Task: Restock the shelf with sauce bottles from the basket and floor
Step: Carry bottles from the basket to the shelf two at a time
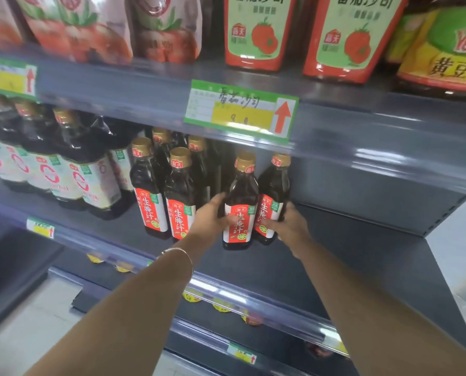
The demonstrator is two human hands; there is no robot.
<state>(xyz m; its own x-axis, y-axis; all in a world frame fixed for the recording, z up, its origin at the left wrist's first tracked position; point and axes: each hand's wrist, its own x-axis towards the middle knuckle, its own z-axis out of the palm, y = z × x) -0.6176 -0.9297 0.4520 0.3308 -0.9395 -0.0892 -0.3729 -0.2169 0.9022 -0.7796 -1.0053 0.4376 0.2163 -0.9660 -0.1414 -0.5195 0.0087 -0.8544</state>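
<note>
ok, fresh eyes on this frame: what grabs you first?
Both hands meet at the middle shelf: the left hand grips a dark, red-labelled sauce bottle, and the right hand holds a second bottle just to its right. Above them, a green and yellow price tag with a red arrow sits on the upper shelf edge, below the red tomato pouches.

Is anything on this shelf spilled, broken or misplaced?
Nothing looks spilled or broken. The front bottle, in the left hand, and the rear bottle, in the right hand, stand apart from the other red-label bottles, leaving a gap.
</note>
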